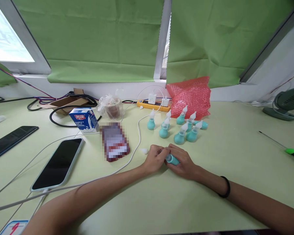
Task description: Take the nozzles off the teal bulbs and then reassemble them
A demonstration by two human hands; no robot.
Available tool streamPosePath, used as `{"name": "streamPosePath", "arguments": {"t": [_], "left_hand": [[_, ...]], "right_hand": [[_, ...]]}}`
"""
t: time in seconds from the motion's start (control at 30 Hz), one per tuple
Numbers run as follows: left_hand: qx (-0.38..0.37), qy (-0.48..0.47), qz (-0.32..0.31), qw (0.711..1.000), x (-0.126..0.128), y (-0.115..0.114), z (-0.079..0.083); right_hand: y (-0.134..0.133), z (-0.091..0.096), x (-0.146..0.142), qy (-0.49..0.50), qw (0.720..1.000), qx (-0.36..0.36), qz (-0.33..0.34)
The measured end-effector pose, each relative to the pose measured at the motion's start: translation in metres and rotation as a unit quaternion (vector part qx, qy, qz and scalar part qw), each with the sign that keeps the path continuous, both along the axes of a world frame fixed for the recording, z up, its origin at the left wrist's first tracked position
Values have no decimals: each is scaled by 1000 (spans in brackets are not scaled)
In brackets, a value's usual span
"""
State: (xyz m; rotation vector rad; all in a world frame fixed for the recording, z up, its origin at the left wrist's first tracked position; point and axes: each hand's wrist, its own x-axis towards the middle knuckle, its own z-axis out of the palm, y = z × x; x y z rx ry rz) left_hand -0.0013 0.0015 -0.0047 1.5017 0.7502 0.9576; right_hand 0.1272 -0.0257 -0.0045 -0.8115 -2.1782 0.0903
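Observation:
Both my hands meet at the middle of the pale green table. My right hand (183, 161) is closed around a small teal bulb (172, 159). My left hand (156, 157) pinches the bulb's end with curled fingers. A loose white tip (144, 150) lies just left of my left hand. Behind my hands stand several teal bulbs with white nozzles (180, 128), most upright, one lying on its side.
A pink bubble-wrap bag (189, 96) and a yellow power strip (153, 104) sit at the back. At left lie a phone on a white cable (58, 163), a second phone (11, 138), a milk carton (84, 119) and a blurred packet (115, 142). A green-handled screwdriver (287, 149) and a fan (285, 102) are at right.

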Motion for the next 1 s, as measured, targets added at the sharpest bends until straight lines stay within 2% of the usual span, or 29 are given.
{"name": "streamPosePath", "arguments": {"t": [0.13, 0.2, 0.37, 0.47, 0.57, 0.67, 0.87, 1.0], "left_hand": [[-19, -14, 46, 999, 0, 0, 3], [-13, -15, 59, 998, -1, -2, 4], [19, -34, 78, 996, -1, -4, 1], [26, -40, 109, 993, 1, -3, -1], [48, -19, 115, 992, 1, -3, -1], [89, 6, 130, 987, 2, -5, 1], [202, 96, 155, 962, 1, -5, 1], [213, 115, 151, 958, 1, -1, -2]], "right_hand": [[-3, 2, -1, -13, 998, 47, 41], [-4, 4, -1, 10, 998, 45, 38], [-4, 6, 4, 86, 995, -48, -13], [-2, 6, 8, 115, 986, -119, -23], [1, 4, 10, 147, 974, -165, -57], [3, 2, 10, 173, 963, -183, -98], [6, 1, 9, 199, 952, -197, -123], [8, -2, 9, 209, 945, -214, -132]]}}
